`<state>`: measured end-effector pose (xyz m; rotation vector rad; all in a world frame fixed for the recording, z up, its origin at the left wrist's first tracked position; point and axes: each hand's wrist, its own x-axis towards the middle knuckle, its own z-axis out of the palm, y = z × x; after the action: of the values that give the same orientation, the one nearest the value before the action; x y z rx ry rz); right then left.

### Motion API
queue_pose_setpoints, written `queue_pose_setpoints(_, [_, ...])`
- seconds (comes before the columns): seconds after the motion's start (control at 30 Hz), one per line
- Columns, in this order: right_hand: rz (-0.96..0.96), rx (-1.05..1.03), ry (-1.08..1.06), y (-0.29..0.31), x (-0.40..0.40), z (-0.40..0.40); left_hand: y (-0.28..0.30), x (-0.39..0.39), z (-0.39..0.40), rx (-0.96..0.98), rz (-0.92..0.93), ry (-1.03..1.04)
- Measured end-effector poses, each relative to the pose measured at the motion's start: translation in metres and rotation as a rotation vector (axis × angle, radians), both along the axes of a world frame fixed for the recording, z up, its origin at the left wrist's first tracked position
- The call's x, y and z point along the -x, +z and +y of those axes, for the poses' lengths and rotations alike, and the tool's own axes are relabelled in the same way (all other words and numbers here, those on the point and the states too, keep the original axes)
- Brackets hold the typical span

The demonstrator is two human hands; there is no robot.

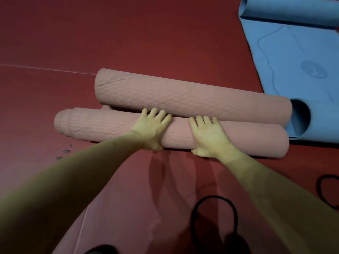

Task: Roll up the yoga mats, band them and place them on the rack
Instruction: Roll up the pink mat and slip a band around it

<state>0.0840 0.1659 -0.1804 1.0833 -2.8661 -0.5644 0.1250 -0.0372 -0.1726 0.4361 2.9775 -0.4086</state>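
Head view: both hands lie flat on the near pink roll [238, 140], the part of the pink yoga mat being wound up, whose unrolled stretch [128, 208] runs back along the red floor [128, 33] toward the person. The left hand [153, 129] and right hand [209, 136] sit side by side near the roll's middle, fingers straight and spread, so each grip is wide and pressing rather than clasping; that lets the palms push evenly and keep the winding tight. A second pink roll [183, 92] lies touching it on the far side. A blue mat [293, 52], curled at both ends, lies to the right. Black bands [214, 208] wait on the floor close by, likely for banding next.
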Motion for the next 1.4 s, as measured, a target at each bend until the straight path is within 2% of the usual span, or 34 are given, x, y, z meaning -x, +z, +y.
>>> queue_pose_setpoints(0.2, [-0.057,0.032,0.061,0.002,-0.018,0.009,0.0,-0.021,-0.001,-0.063,0.02,-0.091])
queue_pose_setpoints(0.3, [-0.146,0.032,0.079,0.009,-0.026,0.014,-0.002,-0.03,-0.001,-0.085,0.028,-0.118])
queue_pose_setpoints(0.5, [-0.362,0.204,-0.223,0.018,-0.01,-0.003,0.001,-0.027,-0.001,-0.068,-0.008,-0.119])
queue_pose_setpoints(0.6, [-0.408,0.202,-0.343,0.015,0.003,-0.013,0.003,-0.022,0.0,-0.075,-0.041,-0.094])
queue_pose_setpoints(0.83, [-0.387,0.21,-0.487,0.014,0.024,-0.027,0.008,0.0,-0.019,-0.332,-0.23,0.099])
queue_pose_setpoints(0.97, [-0.369,0.238,-0.451,0.013,0.03,-0.025,0.012,0.009,-0.021,-0.285,-0.2,0.18])
queue_pose_setpoints(1.1, [-0.298,0.295,-0.262,0.014,0.028,-0.018,0.011,0.022,-0.025,-0.525,-0.213,0.294])
queue_pose_setpoints(1.2, [-0.273,0.329,-0.164,0.011,0.022,-0.016,0.009,0.03,-0.025,-0.485,-0.204,0.332])
queue_pose_setpoints(1.3, [-0.296,0.206,-0.133,0.011,0.025,-0.018,0.008,0.035,-0.025,-0.436,-0.21,0.332])
queue_pose_setpoints(1.4, [-0.214,0.069,-0.099,0.011,0.029,-0.021,0.011,0.037,-0.029,-0.429,-0.248,0.322])
